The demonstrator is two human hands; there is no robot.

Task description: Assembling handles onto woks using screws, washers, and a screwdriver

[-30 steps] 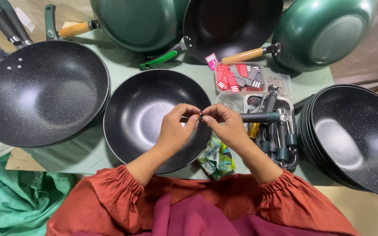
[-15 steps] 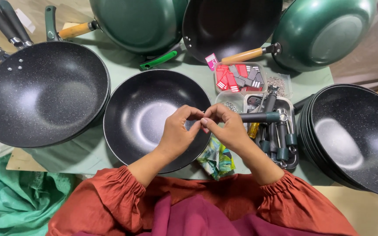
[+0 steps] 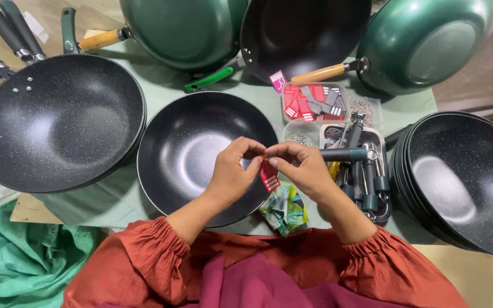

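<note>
My left hand (image 3: 232, 171) and my right hand (image 3: 300, 168) meet fingertip to fingertip over the right rim of a black handleless wok (image 3: 189, 154). Between them hangs a small red tag with white stripes (image 3: 269, 175), pinched at its top by both hands. Just right of my right hand lies a dark handle with a metal ring (image 3: 346, 154). Rust-coloured sleeves cover both forearms.
A large speckled black wok (image 3: 58, 120) sits at the left. Green woks with wooden handles (image 3: 429, 43) line the far side. A stack of black woks (image 3: 463, 182) stands at the right. Trays hold red tags (image 3: 314, 102), screws and handles (image 3: 366, 182). A crumpled wrapper (image 3: 285, 210) lies near me.
The hands have stayed together over the wok's rim. The red tag now hangs visibly below the fingertips, where before it was hidden between them.
</note>
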